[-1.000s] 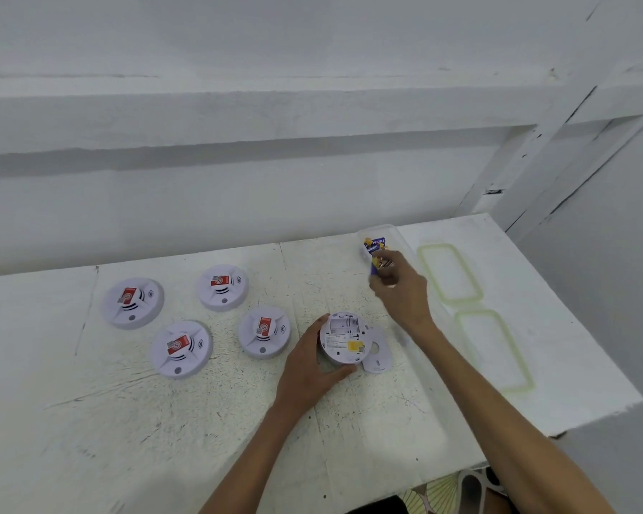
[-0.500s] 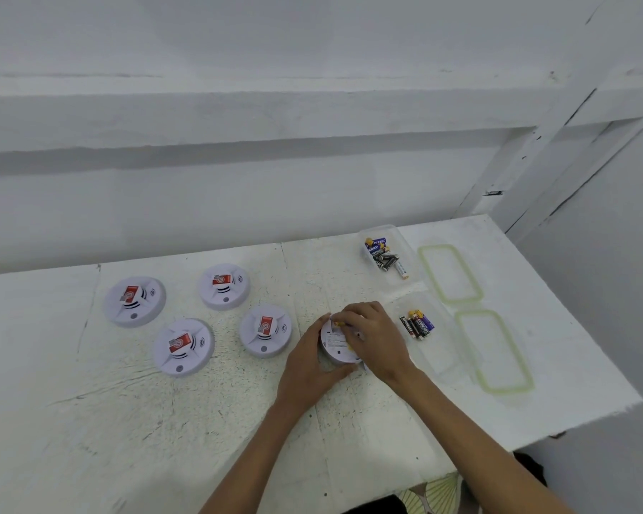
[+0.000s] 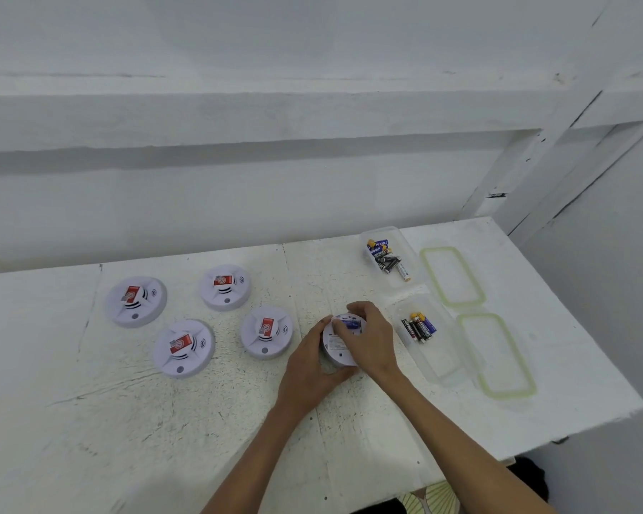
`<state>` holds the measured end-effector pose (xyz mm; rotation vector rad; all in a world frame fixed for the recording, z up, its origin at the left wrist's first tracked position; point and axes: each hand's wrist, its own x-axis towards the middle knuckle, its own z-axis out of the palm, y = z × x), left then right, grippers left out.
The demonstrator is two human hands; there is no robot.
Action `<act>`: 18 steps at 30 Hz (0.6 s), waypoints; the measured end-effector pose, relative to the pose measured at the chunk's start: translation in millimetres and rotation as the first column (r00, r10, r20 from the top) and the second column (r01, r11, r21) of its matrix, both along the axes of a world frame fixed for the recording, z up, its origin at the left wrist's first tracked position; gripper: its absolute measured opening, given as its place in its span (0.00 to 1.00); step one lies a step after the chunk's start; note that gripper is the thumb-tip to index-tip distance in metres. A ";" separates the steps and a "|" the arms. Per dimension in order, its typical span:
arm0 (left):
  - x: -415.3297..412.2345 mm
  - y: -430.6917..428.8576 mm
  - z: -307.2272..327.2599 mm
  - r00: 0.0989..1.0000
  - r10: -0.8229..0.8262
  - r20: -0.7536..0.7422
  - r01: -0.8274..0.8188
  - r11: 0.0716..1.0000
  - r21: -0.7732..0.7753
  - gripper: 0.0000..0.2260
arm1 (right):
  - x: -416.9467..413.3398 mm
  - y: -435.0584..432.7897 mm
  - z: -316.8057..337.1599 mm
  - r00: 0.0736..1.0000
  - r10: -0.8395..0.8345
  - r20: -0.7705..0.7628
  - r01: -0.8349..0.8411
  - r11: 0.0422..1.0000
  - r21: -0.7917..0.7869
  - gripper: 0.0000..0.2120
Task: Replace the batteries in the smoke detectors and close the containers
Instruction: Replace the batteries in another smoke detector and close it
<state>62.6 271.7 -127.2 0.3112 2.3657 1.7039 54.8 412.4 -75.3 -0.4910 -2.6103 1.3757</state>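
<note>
Between the two hands, on the white worktop (image 3: 164, 421): upturned smoke detector (image 3: 336, 348), back side up.

- Left hand (image 3: 309, 369) grips its near-left rim, thumb and fingers curled round the edge to steady it.
- Right hand (image 3: 372, 343) arches over the far side, fingertips pinching a blue battery (image 3: 351, 323) at the compartment.
- The battery's long axis runs left-right under those fingertips, roughly flat on the detector's back. The fingers hide its ends, so I cannot tell whether it is seated.
- Judgement: the next move is a downward press by the right hand, while the left only braces.
- Detector: smooth moulded white plastic disc with a paper label.
- Just right of the right hand: near container (image 3: 444, 372), clear, thin-walled and round-cornered, holding dark cylindrical cells (image 3: 418, 326). The far container (image 3: 398, 235) sits beyond it.
- Further right: two flat lids (image 3: 505, 393) with pale green seal rims, both off.
- Left of the left hand: four face-up detectors (image 3: 266, 332) with red tags.
- Worktop paint is rough and scratched.
</note>
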 end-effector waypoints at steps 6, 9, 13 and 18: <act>0.8 2.3 -5.3 0.999 -0.010 0.037 0.010 1.000 0.001 0.43 | -0.8 -5.8 -3.6 0.998 0.022 -0.054 -0.020 0.999 0.041 0.16; -0.8 3.7 -1.2 0.999 -0.016 0.052 0.016 1.000 -0.012 0.40 | -3.4 -1.9 -1.8 1.000 -0.006 -0.030 0.005 0.999 -0.044 0.15; -0.6 2.8 0.1 1.000 -0.009 0.022 0.009 1.000 0.011 0.38 | -3.7 4.6 -4.2 1.000 0.016 -0.010 -0.015 0.999 0.030 0.09; -0.7 3.2 -0.4 0.998 -0.024 0.064 0.021 0.998 0.057 0.41 | -12.0 13.8 10.0 0.991 0.029 -0.134 -0.012 0.993 0.121 0.07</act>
